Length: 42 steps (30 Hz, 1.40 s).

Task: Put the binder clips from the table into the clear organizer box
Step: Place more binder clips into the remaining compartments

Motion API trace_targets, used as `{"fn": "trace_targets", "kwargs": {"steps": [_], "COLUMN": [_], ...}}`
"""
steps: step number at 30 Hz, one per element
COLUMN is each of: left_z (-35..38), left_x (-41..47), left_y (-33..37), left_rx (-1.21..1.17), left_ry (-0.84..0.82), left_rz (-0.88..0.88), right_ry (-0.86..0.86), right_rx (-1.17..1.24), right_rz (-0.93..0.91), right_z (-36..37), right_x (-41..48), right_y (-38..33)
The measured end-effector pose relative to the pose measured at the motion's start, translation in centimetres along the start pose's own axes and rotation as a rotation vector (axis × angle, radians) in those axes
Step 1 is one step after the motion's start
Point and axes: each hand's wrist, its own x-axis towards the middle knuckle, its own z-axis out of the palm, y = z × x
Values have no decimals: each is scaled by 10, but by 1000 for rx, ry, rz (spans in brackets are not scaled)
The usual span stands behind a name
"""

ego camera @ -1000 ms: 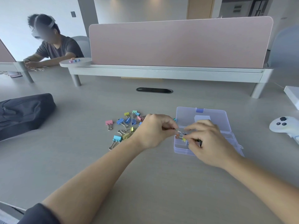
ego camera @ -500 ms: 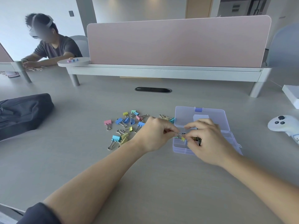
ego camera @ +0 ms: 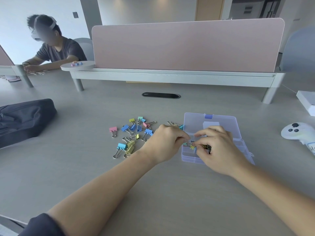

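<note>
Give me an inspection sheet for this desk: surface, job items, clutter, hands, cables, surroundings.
Surface: grey table, matte.
Job's things: loose binder clips scattered left of the clear organizer box, whose lid is open.
Clutter: dark bag at left; white controller and white box at right.
Hands: left hand and right hand meet over the box's front-left compartment, both pinching the held clips.
Cables: nothing seen; cable slot in the table.
Surroundings: pink divider behind; another person seated far left.
</note>
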Motion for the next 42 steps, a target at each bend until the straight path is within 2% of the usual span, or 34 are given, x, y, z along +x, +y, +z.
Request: {"fn": "trace_targets", "kwargs": {"steps": [8, 14, 19, 24, 31, 36, 42], "left_z": [1, 2, 1, -2, -2, -6, -13], "left_x": [1, -3, -3, 1, 2, -4, -12], "left_y": [-3, 1, 5, 18, 20, 13, 13], "left_rx": [111, 80, 265, 399, 379, 245, 207], "left_ry": [-51, -72, -165, -286, -276, -222, -279], "left_rz": [37, 4, 35, -13, -41, -6, 4], "right_ry": [-2, -2, -12, -12, -103, -102, -86], "right_rx": [18, 45, 38, 65, 78, 59, 65], "right_rz": [8, 18, 25, -1, -41, -65, -111], "right_z": [-2, -3, -3, -5, -7, -7, -8], "right_x": [0, -1, -1, -1, 0, -2, -3], "right_y": [-1, -3, -2, -3, -5, -4, -6]}}
